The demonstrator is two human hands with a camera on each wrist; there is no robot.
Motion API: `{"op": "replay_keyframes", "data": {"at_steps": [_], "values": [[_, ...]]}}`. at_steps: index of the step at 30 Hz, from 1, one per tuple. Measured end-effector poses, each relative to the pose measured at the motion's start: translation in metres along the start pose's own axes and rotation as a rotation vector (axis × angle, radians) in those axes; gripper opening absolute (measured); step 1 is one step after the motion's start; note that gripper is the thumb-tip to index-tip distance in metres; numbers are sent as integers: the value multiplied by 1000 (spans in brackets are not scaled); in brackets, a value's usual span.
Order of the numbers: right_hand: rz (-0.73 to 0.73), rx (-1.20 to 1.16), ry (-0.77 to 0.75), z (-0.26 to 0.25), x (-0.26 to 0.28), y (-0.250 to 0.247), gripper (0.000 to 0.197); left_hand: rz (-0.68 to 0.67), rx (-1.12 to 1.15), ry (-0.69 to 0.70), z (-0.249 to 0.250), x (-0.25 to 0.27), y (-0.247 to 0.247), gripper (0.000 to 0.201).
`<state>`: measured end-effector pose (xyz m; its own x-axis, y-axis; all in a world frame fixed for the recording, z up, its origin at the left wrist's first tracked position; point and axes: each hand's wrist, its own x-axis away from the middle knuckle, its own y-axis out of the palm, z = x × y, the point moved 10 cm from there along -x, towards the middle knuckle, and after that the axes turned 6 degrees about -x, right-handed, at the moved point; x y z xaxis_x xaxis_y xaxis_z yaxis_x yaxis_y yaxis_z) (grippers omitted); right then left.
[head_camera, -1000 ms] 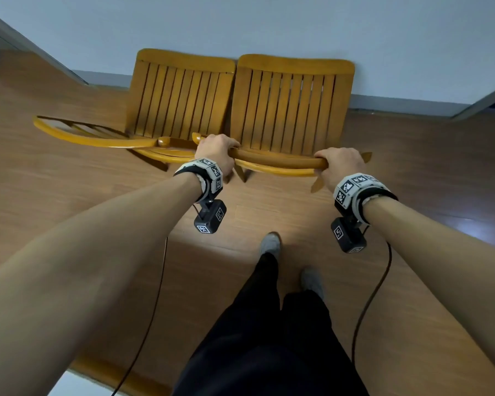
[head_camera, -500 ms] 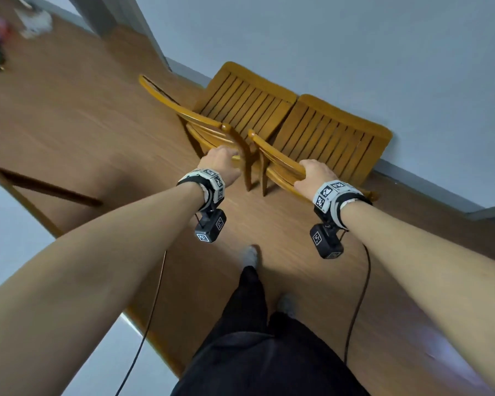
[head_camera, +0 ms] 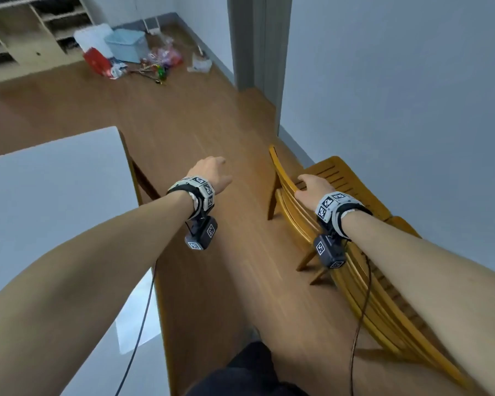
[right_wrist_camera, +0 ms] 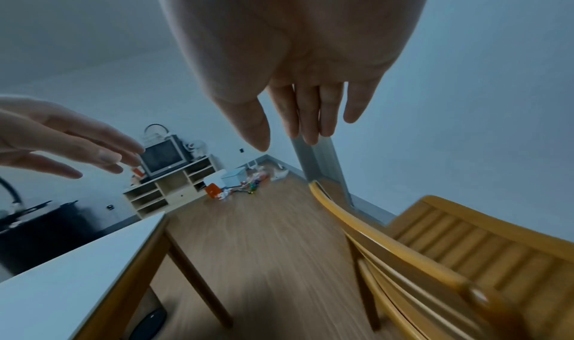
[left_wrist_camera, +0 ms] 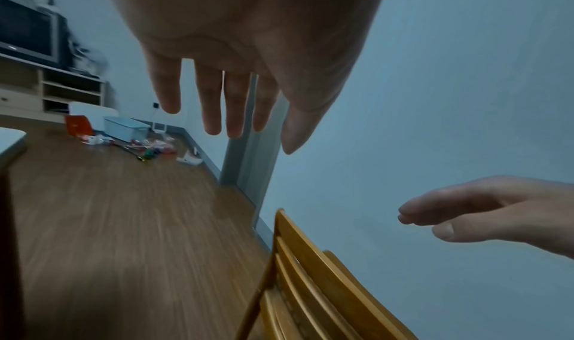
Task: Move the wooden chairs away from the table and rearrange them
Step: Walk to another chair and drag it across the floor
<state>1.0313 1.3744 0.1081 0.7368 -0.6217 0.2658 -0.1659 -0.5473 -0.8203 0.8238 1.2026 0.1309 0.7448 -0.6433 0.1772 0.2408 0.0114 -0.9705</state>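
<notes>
Two wooden slatted chairs stand side by side against the right wall. The farther chair [head_camera: 330, 172] shows its curved top rail [right_wrist_camera: 372, 232] and seat; the nearer chair [head_camera: 383, 304] lies partly under my right forearm. My right hand [head_camera: 312, 185] hovers just above the farther chair's top rail with straight fingers [right_wrist_camera: 310, 119], holding nothing. My left hand [head_camera: 212, 170] hangs in the air over the floor between table and chairs, its fingers [left_wrist_camera: 214, 109] spread and empty. The white-topped table [head_camera: 55, 195] is at the left.
A strip of wooden floor [head_camera: 212, 267] runs between table and chairs. At the far end lie a blue bin [head_camera: 126, 44], a red bag [head_camera: 97, 62] and scattered toys near a shelf unit [head_camera: 26, 38]. A grey door frame [head_camera: 257, 52] breaks the right wall.
Both hands have let go of the chair's top rail and opened. My view has swung left, bringing the table and the far room into sight.
</notes>
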Motion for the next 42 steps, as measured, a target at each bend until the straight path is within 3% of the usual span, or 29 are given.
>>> {"op": "replay_keyframes", "data": {"at_steps": [5, 14, 24, 33, 42], "values": [[-32, 61, -107, -83, -90, -3, 57, 1, 40, -121, -77, -55, -35, 61], [-149, 113, -208, -179, -242, 11, 58, 6, 54, -281, -161, -160, -69, 62], [-247, 238, -442, -296, -441, 10, 56, 91, 50, -524, -234, -282, -133, 62], [-311, 326, -548, -395, -567, 29, 53, 96, 94, -670, -319, -366, -169, 61], [-309, 394, -580, -532, -728, 74, 53, 131, 124, -687, -454, -538, -212, 55]]}}
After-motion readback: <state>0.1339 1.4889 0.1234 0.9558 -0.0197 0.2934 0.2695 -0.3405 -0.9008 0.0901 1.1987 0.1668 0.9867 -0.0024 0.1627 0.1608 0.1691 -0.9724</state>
